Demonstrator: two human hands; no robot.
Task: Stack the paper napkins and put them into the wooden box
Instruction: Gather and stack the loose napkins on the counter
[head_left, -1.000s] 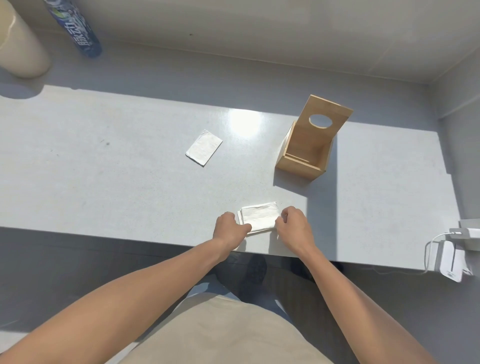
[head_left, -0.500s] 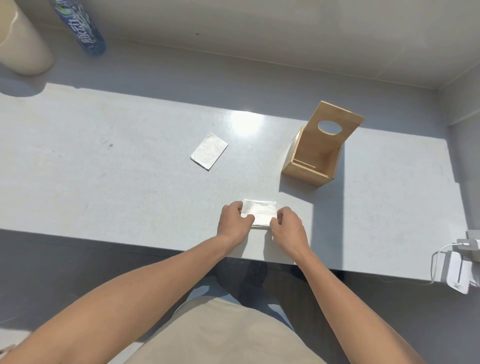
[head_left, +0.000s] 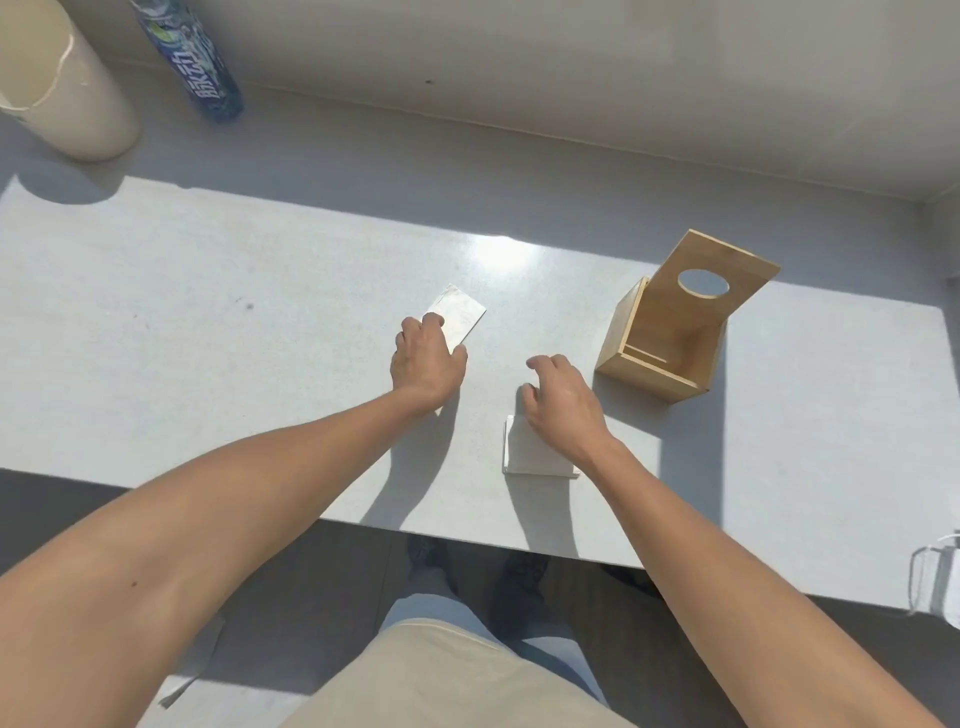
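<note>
A single white paper napkin (head_left: 462, 314) lies flat on the grey table (head_left: 208, 338), left of centre. My left hand (head_left: 426, 361) rests on its near left corner, fingers on top and thumb at its edge; whether it grips the napkin is unclear. A small stack of napkins (head_left: 527, 449) lies near the front edge. My right hand (head_left: 563, 402) hovers over the stack's far end with fingers spread, holding nothing. The wooden box (head_left: 670, 332) stands to the right, its lid with a round hole raised, its open side towards me.
A beige cylinder (head_left: 62, 93) and a blue bottle (head_left: 200, 62) stand at the back left by the wall. A white adapter with cable (head_left: 937, 587) sits at the right edge. The table's front edge runs just behind the stack.
Both hands let go of the napkin stack. My left hand reached forward onto the single napkin. My right hand lifted off the stack and opened. The camera moved closer.
</note>
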